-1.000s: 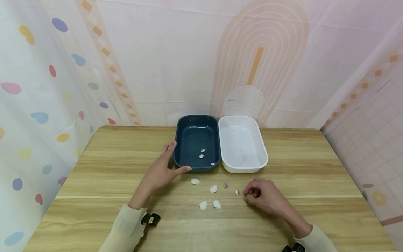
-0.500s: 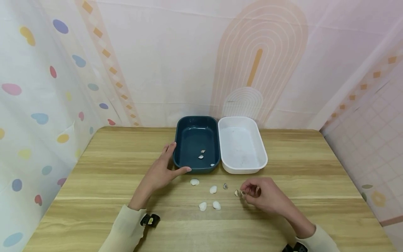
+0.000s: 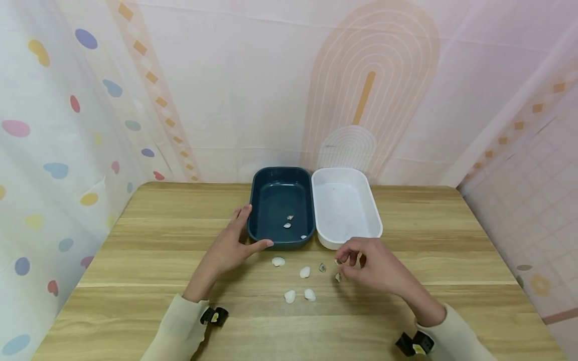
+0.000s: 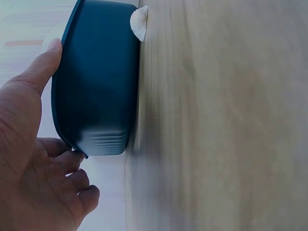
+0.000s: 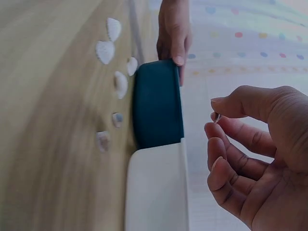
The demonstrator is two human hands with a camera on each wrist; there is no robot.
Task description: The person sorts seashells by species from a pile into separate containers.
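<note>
My right hand (image 3: 339, 260) hovers above the table just in front of the white tray (image 3: 373, 216) and pinches a tiny shell (image 5: 216, 117) between thumb and forefinger. My left hand (image 3: 239, 239) rests against the near left corner of the dark blue tray (image 3: 271, 200), thumb along its front wall and fingers along its left wall. Three small shells (image 3: 287, 224) lie inside the blue tray. Several more shells (image 3: 305, 272) are scattered on the wood between my hands, and one brownish shell (image 3: 337, 277) lies right under the right hand's fingers.
The two trays stand side by side, touching, at the back middle of the wooden table (image 3: 149, 260). Patterned curtain walls close in the table's left, back and right sides. One white shell (image 4: 139, 23) sits near the blue tray's front wall.
My right hand has risen from the table with the tiny shell and moved left and forward, toward the white tray's near rim. The left hand has stayed on the blue tray.
</note>
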